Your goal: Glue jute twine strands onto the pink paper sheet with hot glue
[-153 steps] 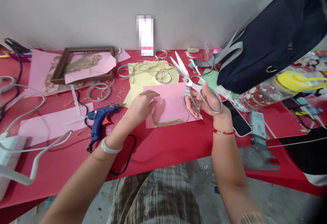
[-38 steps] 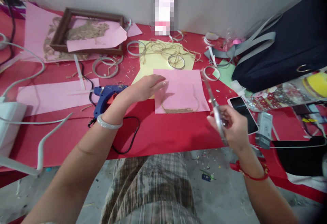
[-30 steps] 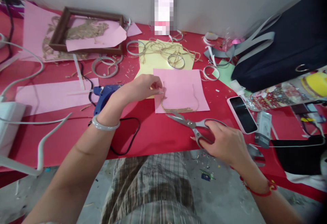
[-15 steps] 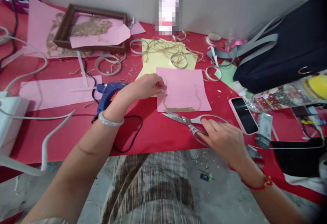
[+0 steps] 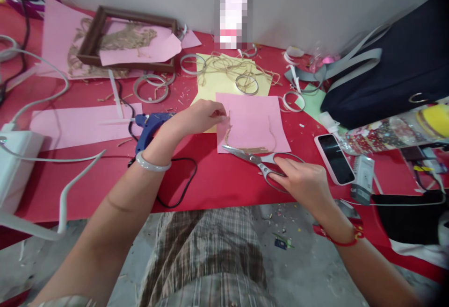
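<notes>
My right hand (image 5: 304, 182) has its fingers in the handles of the metal scissors (image 5: 253, 158). Their blades point left and lie over the lower edge of a square pink sheet (image 5: 250, 122). Along that sheet's bottom runs a short, thick strip of brown twine (image 5: 254, 150), and thinner strands curve up both sides. My left hand (image 5: 206, 116) is at the sheet's left edge, fingertips pinched on the left strand of twine (image 5: 227, 135). Its exact grip is partly hidden by the fingers. Beneath my left wrist lies a blue glue gun (image 5: 149, 129).
Behind the sheet, loose twine and tape rings (image 5: 246, 84) lie on yellow paper (image 5: 210, 85). A wooden frame (image 5: 89, 40) stands back left, a white power strip (image 5: 23, 164) front left. To the right are a phone (image 5: 335, 158), a bottle (image 5: 389, 129) and a dark bag (image 5: 393, 64).
The scissors have moved slightly up and left, so their blades now overlap the pink sheet's lower edge. My left hand stays at the sheet's left side.
</notes>
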Action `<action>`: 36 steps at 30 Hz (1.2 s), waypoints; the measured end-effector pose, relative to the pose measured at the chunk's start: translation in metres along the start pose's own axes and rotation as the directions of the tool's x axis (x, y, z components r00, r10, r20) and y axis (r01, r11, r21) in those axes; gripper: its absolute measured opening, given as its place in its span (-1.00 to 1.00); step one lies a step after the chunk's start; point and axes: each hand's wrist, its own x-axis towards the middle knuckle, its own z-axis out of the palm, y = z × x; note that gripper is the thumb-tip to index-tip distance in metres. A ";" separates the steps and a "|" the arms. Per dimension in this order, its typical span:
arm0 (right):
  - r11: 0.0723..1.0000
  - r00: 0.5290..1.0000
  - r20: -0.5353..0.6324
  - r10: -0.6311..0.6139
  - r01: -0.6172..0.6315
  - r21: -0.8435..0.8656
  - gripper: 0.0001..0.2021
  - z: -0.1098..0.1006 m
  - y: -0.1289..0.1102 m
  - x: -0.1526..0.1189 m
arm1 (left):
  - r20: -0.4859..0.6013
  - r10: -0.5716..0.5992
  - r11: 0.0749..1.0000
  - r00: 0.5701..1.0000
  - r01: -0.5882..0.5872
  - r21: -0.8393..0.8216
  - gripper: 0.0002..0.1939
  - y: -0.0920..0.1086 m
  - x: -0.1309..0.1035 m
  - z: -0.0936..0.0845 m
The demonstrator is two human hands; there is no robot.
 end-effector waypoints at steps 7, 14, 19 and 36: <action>0.913 0.964 0.016 0.266 -0.257 0.318 -0.71 0.018 0.015 0.022 | -0.082 -0.044 0.954 0.996 0.017 -0.301 -0.65 -0.005 -0.004 -0.012; 0.752 0.893 -0.019 0.450 -0.367 0.548 -0.80 0.011 0.024 0.046 | 0.165 0.163 0.947 0.973 -0.108 -0.303 -0.52 0.002 -0.003 -0.007; 0.682 0.879 0.022 0.476 -0.384 0.623 -0.77 0.013 0.022 0.056 | 0.221 0.129 0.931 0.967 -0.042 -0.362 -0.69 0.003 0.002 0.014; -0.217 0.658 0.472 0.587 -0.433 0.875 -0.50 0.001 0.070 0.020 | -0.234 0.169 0.985 0.957 -0.175 -0.004 -0.71 0.000 0.010 0.032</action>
